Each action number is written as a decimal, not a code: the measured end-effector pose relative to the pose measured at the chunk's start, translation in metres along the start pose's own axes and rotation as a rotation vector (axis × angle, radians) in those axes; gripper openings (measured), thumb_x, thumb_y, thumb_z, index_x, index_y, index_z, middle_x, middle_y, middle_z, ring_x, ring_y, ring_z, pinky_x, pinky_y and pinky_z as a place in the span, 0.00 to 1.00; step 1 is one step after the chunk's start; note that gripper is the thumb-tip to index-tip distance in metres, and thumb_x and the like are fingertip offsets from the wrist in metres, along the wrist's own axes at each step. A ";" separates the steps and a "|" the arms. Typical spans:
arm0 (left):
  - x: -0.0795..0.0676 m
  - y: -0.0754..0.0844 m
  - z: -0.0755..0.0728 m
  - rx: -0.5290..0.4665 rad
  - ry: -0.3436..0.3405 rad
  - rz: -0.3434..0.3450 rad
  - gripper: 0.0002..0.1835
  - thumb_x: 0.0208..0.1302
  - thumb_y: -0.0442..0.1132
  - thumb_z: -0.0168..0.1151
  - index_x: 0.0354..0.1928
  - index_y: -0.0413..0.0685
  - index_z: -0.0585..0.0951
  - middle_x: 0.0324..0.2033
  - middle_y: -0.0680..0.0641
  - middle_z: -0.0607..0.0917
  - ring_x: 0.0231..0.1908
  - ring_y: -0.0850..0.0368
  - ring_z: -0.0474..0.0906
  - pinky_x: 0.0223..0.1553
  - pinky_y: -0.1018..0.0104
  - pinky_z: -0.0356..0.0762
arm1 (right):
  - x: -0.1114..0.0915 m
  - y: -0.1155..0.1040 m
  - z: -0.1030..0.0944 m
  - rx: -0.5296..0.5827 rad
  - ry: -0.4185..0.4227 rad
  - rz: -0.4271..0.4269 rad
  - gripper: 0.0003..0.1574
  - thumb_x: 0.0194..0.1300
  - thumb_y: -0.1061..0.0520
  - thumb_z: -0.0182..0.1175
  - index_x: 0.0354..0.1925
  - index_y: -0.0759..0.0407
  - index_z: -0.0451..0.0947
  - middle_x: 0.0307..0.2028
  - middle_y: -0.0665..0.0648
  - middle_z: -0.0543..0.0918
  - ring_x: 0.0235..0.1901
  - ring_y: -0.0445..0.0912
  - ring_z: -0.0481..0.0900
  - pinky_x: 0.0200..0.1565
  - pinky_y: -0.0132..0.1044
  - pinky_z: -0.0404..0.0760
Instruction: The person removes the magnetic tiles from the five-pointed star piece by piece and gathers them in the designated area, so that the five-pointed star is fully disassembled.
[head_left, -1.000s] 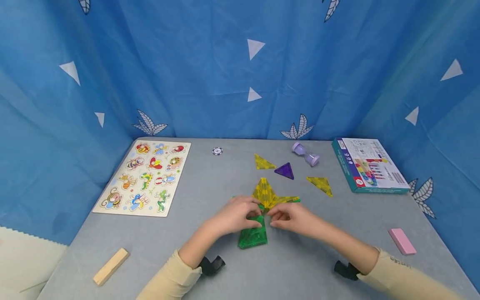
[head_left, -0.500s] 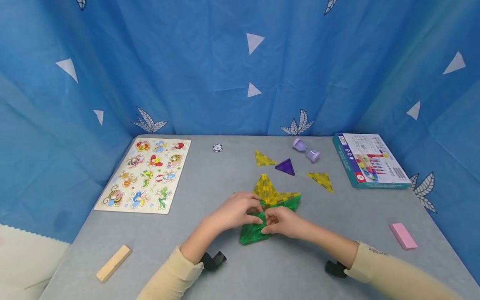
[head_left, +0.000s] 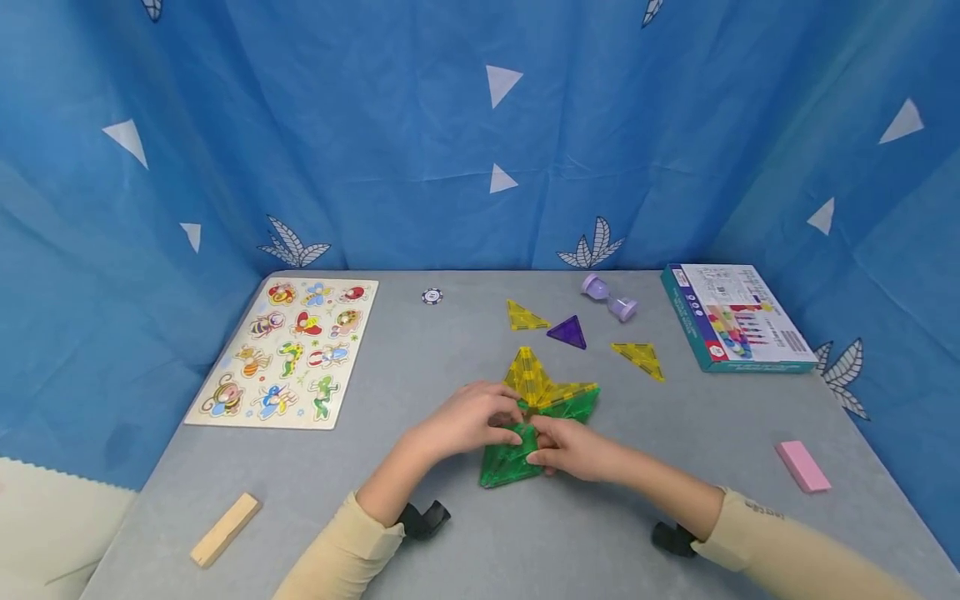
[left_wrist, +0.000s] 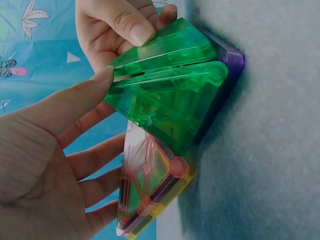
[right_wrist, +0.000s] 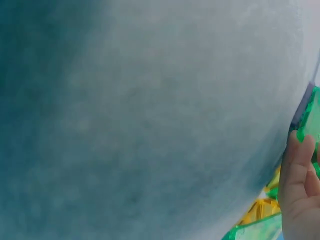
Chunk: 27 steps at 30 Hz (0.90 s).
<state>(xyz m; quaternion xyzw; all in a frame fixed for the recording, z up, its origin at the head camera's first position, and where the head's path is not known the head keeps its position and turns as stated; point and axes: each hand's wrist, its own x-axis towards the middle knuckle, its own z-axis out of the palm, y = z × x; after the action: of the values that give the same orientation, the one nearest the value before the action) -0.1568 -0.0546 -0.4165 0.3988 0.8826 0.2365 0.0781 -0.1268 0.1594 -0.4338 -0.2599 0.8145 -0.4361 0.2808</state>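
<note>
A star-like build of translucent magnetic tiles stands mid-table, with yellow triangles (head_left: 527, 379) at the back and green ones (head_left: 573, 407) at the right. My left hand (head_left: 471, 421) pinches the tip of a front green triangle tile (left_wrist: 167, 107) between thumb and index finger. My right hand (head_left: 576, 450) pinches the adjoining green triangle tile (left_wrist: 167, 50), thumb on its face. A narrow gap separates these two tiles in the left wrist view. Beneath them shows a purple tile (left_wrist: 235, 59), and a pinkish tile (left_wrist: 147, 175) sits beside them. Hands hide the build's centre.
Loose yellow triangles (head_left: 527, 317) (head_left: 639, 358) and a purple triangle (head_left: 567, 332) lie behind the build. Farther out are an hourglass (head_left: 609, 298), a box (head_left: 738, 317), a pink block (head_left: 802, 467), a wooden block (head_left: 226, 530), a puzzle board (head_left: 288, 354) and a poker chip (head_left: 432, 296).
My right hand has come left and slightly nearer, onto the front green tile, which has swung a little to the right. My left hand has stayed nearly still.
</note>
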 end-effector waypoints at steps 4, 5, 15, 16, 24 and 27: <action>-0.001 0.000 -0.001 0.001 0.000 -0.006 0.11 0.55 0.51 0.67 0.38 0.57 0.83 0.52 0.51 0.79 0.55 0.54 0.72 0.60 0.52 0.62 | -0.005 0.000 -0.006 -0.006 -0.011 -0.006 0.11 0.68 0.58 0.54 0.33 0.61 0.62 0.18 0.50 0.64 0.21 0.47 0.74 0.31 0.40 0.79; -0.002 0.000 -0.001 0.006 0.002 -0.005 0.11 0.54 0.51 0.68 0.38 0.57 0.83 0.52 0.51 0.79 0.55 0.54 0.72 0.60 0.52 0.62 | -0.007 0.000 -0.008 0.001 -0.016 -0.013 0.12 0.68 0.58 0.54 0.32 0.61 0.62 0.18 0.50 0.63 0.20 0.45 0.71 0.30 0.39 0.79; -0.003 0.000 0.000 0.005 0.000 -0.009 0.11 0.54 0.49 0.68 0.39 0.57 0.84 0.53 0.51 0.78 0.56 0.55 0.71 0.62 0.51 0.59 | -0.063 0.013 -0.064 0.118 0.199 -0.071 0.10 0.67 0.58 0.55 0.36 0.65 0.68 0.23 0.59 0.73 0.24 0.47 0.71 0.29 0.35 0.75; -0.004 0.000 0.000 0.006 0.000 -0.010 0.11 0.54 0.49 0.68 0.39 0.57 0.84 0.53 0.51 0.78 0.56 0.54 0.71 0.62 0.51 0.59 | -0.070 0.017 -0.073 0.118 0.246 -0.047 0.10 0.68 0.58 0.55 0.38 0.67 0.69 0.26 0.60 0.76 0.26 0.49 0.74 0.32 0.36 0.78; -0.003 0.003 0.000 0.005 -0.026 -0.032 0.12 0.56 0.49 0.67 0.41 0.56 0.84 0.55 0.52 0.77 0.58 0.54 0.70 0.63 0.51 0.58 | -0.127 0.077 -0.128 0.159 0.444 0.197 0.20 0.71 0.57 0.50 0.48 0.76 0.67 0.31 0.50 0.81 0.31 0.40 0.78 0.37 0.36 0.81; -0.003 0.004 -0.001 0.007 -0.026 -0.032 0.12 0.56 0.49 0.67 0.41 0.56 0.84 0.55 0.51 0.77 0.58 0.54 0.70 0.62 0.50 0.58 | -0.139 0.096 -0.141 0.193 0.415 0.264 0.20 0.72 0.57 0.48 0.48 0.77 0.66 0.31 0.48 0.79 0.31 0.38 0.77 0.36 0.34 0.81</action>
<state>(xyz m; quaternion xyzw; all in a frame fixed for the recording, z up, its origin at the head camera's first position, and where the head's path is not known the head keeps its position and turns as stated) -0.1522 -0.0548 -0.4142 0.3881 0.8885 0.2268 0.0921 -0.1415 0.3785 -0.4192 -0.0285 0.8362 -0.5154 0.1855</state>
